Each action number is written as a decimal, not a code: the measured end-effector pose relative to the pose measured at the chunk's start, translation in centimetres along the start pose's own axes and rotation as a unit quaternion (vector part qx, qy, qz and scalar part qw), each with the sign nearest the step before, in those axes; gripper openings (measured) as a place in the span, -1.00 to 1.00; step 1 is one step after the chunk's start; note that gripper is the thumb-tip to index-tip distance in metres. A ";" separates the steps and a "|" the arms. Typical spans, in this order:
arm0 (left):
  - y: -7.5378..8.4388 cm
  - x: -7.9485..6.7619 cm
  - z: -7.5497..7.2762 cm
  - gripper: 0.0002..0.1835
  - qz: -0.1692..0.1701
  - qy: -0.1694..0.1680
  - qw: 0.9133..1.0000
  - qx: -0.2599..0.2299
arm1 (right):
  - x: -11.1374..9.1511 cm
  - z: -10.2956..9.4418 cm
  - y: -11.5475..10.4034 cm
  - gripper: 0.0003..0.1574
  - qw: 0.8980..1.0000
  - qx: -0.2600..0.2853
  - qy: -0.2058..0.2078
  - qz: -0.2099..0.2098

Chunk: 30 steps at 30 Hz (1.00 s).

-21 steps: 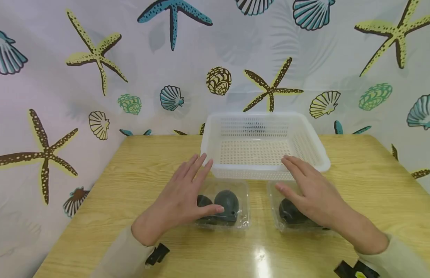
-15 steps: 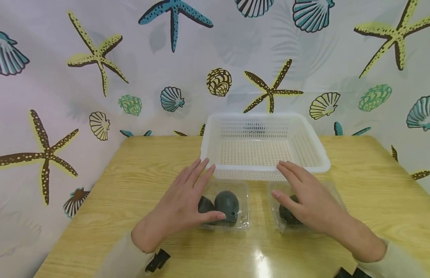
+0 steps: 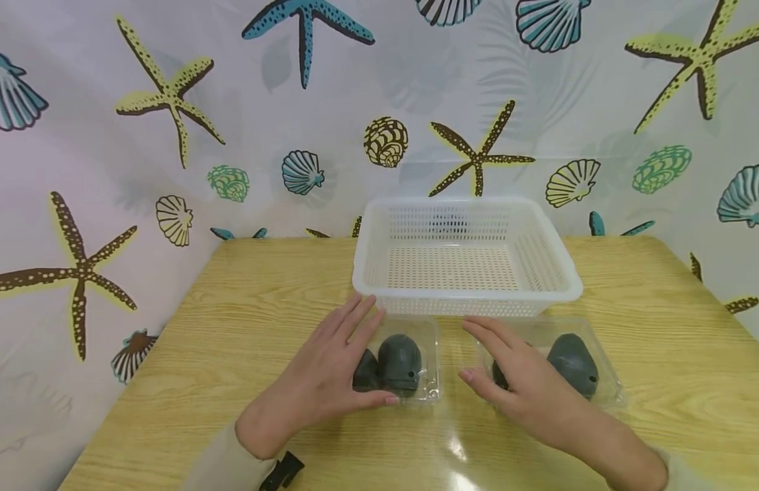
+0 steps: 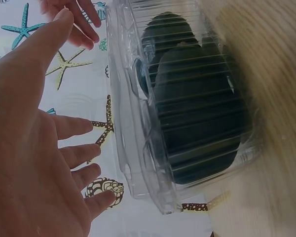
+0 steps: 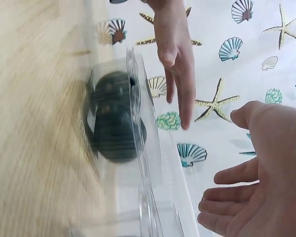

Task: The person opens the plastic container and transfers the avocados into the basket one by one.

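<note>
My left hand point(image 3: 320, 369) and right hand point(image 3: 528, 383) grasp nothing, fingers extended.
Each hovers apart from its clear box: left box point(image 3: 429, 339), right box point(image 3: 541, 333), both containing dark rounded objects point(image 3: 400, 360). Just behind them, a white perforated basket point(image 3: 468, 295) stands on the wooden table point(image 3: 262, 293).

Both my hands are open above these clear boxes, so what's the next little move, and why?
I'd probably lower the left hand onto the left box: it hangs over that box in the head view, while the left wrist view shows a gap between its fingertips and the box. It holds nothing, so it seems free to grip.
</note>
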<state>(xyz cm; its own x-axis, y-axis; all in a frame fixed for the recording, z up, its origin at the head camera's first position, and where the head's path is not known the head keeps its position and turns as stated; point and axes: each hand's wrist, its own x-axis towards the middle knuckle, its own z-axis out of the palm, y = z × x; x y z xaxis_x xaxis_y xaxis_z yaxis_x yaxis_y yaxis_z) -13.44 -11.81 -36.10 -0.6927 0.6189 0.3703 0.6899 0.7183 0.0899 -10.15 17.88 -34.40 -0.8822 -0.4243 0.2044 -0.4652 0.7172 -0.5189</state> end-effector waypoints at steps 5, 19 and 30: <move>0.1 -0.1 0.4 0.18 0.003 -0.006 1.000 0.000 | -0.3 1.2 -1.1 -0.25 1.000 0.010 -0.005 -0.017; 0.2 0.3 1.3 0.06 0.019 -0.040 0.999 -0.025 | -0.5 4.2 -2.7 -0.15 0.997 0.058 -0.017 0.038; 0.2 0.7 1.0 -0.09 0.027 -0.050 0.998 -0.029 | 0.0 6.2 -2.8 0.10 0.987 0.105 -0.047 0.111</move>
<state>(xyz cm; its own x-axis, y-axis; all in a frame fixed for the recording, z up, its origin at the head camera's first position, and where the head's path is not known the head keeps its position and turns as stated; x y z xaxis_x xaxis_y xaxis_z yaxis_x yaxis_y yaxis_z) -13.98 -10.91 -36.78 -0.6691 0.6873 0.2827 0.7362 0.6648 0.1264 -8.39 12.45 -38.06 -0.9453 -0.3262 -0.0074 -0.2265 0.6723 -0.7048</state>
